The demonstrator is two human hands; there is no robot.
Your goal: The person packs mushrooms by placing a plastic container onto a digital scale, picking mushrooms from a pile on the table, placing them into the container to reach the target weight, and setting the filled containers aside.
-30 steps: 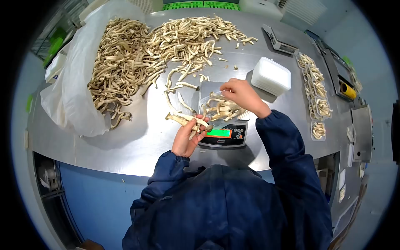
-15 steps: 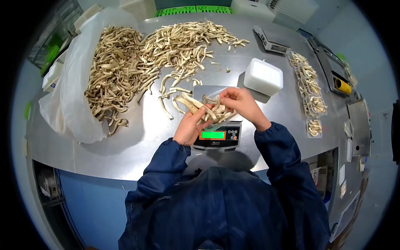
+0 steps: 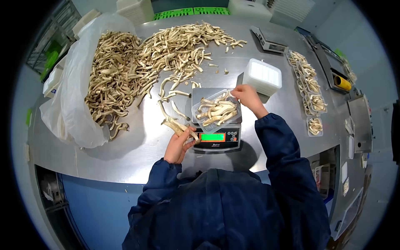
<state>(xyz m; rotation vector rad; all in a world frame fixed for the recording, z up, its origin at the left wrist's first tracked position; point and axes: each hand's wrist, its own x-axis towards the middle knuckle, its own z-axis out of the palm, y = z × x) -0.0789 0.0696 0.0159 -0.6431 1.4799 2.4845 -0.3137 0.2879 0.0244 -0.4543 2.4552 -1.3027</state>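
A clear plastic tray [image 3: 203, 125] of pale, long-stemmed mushrooms [image 3: 221, 109] sits askew on the digital scale [image 3: 216, 144], whose display glows green. My left hand [image 3: 178, 146], left of the scale's display, is closed around a few mushrooms [image 3: 175, 126] that stick out past the fingers. At the tray's far right corner, my right hand [image 3: 248, 99] has its fingers pinched together on the rim; a mushroom end lies close to the fingertips. Several loose mushrooms [image 3: 180, 110] lie on the steel table just left of the scale.
A large mushroom heap [image 3: 179, 46] spreads across the back left, partly inside a white plastic bag [image 3: 71, 100]. Stacked empty trays [image 3: 263, 77] stand right of the scale. Filled trays [image 3: 308, 79] line the right side. Another scale [image 3: 268, 41] is at the back.
My left hand has drawn back toward me and left, away from the tray, with mushrooms in it. My right hand has shifted right to the tray's corner, uncovering the mushrooms inside.
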